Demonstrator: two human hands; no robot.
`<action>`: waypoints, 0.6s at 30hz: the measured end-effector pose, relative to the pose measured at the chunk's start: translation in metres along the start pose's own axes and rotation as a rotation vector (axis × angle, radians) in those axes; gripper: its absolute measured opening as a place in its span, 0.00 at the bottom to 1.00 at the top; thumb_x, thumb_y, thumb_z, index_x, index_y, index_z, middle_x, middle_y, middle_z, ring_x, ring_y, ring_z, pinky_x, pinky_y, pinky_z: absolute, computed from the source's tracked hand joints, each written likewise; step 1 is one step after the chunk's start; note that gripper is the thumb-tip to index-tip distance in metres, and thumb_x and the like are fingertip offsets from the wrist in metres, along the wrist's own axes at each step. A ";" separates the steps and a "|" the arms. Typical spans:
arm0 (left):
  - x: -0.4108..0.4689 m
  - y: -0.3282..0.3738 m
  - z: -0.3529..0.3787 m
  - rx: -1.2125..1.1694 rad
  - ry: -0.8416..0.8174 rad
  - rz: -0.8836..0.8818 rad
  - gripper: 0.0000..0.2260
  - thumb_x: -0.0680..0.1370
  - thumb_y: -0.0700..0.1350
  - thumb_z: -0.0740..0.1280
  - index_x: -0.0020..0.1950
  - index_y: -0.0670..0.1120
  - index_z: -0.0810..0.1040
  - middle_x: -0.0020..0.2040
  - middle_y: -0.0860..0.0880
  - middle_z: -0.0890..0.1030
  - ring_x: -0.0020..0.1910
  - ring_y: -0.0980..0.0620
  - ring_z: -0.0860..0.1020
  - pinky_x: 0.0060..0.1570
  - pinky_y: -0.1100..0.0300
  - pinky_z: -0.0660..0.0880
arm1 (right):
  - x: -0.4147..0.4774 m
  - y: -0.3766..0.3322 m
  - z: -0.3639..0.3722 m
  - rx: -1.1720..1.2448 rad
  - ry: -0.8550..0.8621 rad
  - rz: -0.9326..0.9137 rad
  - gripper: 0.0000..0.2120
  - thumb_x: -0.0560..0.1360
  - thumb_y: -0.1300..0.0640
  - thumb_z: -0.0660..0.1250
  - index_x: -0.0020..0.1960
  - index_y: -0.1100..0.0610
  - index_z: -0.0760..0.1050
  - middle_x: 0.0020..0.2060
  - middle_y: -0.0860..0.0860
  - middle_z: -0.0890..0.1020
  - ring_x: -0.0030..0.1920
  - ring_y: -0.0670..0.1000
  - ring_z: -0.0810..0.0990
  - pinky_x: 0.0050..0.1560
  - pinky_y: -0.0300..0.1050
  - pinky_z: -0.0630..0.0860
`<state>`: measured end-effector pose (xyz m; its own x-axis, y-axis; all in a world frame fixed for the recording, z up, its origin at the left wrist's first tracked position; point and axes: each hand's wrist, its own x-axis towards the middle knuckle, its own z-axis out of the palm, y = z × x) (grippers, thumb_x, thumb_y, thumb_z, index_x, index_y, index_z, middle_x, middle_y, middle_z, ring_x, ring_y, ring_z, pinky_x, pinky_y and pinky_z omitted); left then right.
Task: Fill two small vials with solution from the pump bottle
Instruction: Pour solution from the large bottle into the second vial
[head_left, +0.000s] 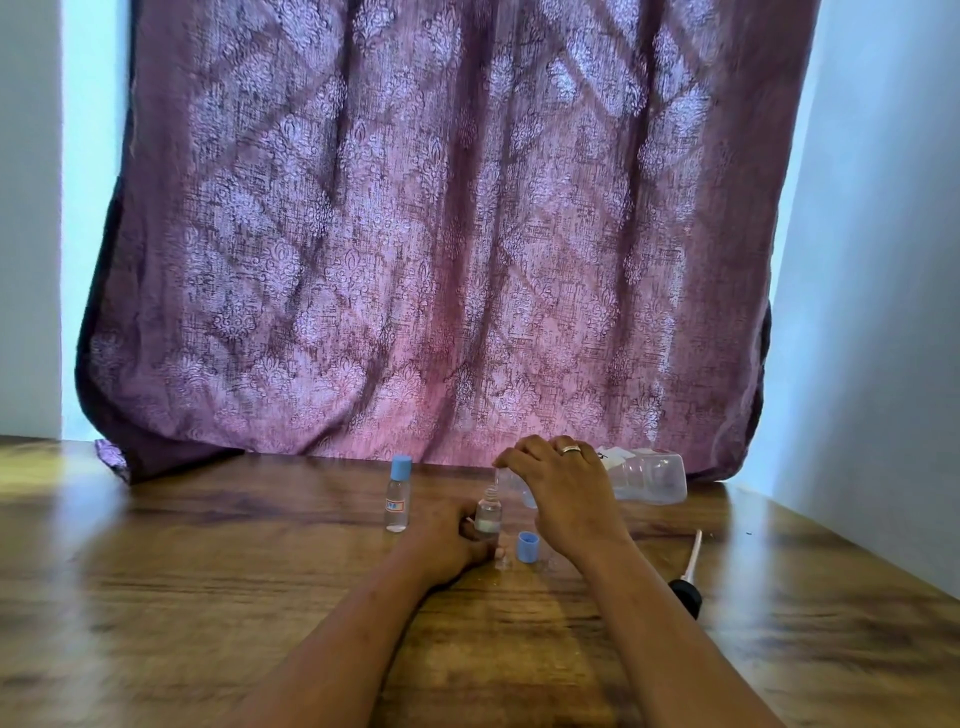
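pump tube (688, 571) lying aside near counter (208, 597) right edge | blue cap (528, 546) sitting off beside open vial (488, 514) | left hand (449, 543) gripping it steady, mid-counter | right hand (566, 499) clasping pump bottle (649, 478), tipping it over the mouth | capped vial (398, 493) standing behind, likely filled

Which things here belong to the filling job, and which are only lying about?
In the job: open vial in left hand; clear bottle tilted in right hand; capped vial; loose blue cap.
Lying about: black-headed tube on table; curtain.
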<state>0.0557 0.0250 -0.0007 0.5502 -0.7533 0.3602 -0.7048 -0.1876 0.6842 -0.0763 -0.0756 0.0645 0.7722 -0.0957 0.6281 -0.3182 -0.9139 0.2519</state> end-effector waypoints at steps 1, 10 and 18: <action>0.000 0.000 0.000 0.000 -0.001 -0.002 0.11 0.69 0.48 0.75 0.42 0.58 0.74 0.39 0.58 0.77 0.41 0.59 0.76 0.49 0.58 0.76 | 0.000 0.000 0.000 0.000 0.001 0.000 0.32 0.65 0.69 0.66 0.63 0.44 0.68 0.59 0.44 0.73 0.58 0.53 0.72 0.59 0.46 0.65; -0.001 0.001 0.000 0.012 0.023 0.010 0.12 0.68 0.49 0.76 0.46 0.55 0.75 0.40 0.58 0.78 0.40 0.60 0.76 0.46 0.63 0.74 | 0.001 -0.002 0.001 -0.001 0.011 0.006 0.33 0.65 0.71 0.65 0.63 0.44 0.68 0.59 0.44 0.74 0.59 0.54 0.72 0.60 0.46 0.65; -0.002 0.001 0.001 0.012 0.034 0.015 0.12 0.68 0.48 0.76 0.48 0.52 0.77 0.44 0.53 0.80 0.44 0.55 0.78 0.49 0.60 0.76 | 0.001 -0.002 0.000 -0.001 0.014 0.005 0.32 0.65 0.70 0.66 0.62 0.44 0.68 0.59 0.44 0.74 0.59 0.53 0.72 0.59 0.45 0.65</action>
<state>0.0538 0.0254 -0.0014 0.5544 -0.7343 0.3917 -0.7183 -0.1844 0.6708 -0.0746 -0.0743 0.0645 0.7627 -0.0947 0.6397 -0.3228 -0.9130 0.2496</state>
